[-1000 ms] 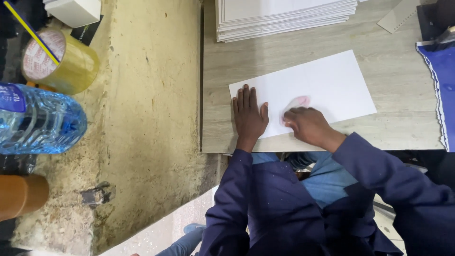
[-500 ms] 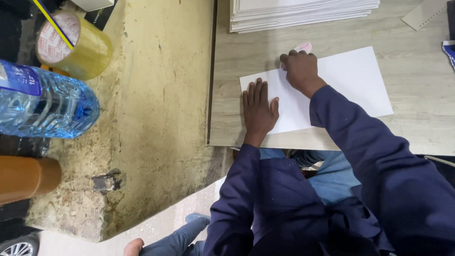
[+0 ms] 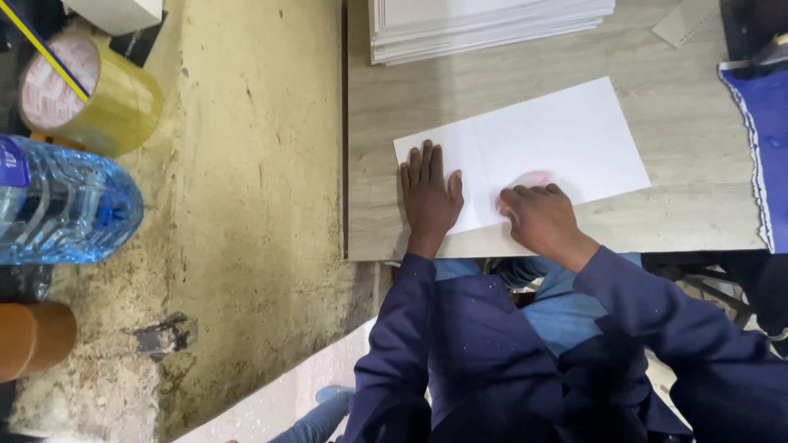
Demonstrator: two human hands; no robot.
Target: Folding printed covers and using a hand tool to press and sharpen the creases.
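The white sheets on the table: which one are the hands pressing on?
The single white sheet lying alone near the table edge; the left hand and right hand rest on it. The others form an untouched stack beyond it.

You are sitting in a small, rough workshop for paper or card work: a wood-grain worktop (image 3: 673, 213) carries a stack of white sheets (image 3: 492, 25), beside it a stained, bare concrete surface (image 3: 246, 205) holds a big roll of packing tape (image 3: 90, 94) and a water bottle (image 3: 66, 205).
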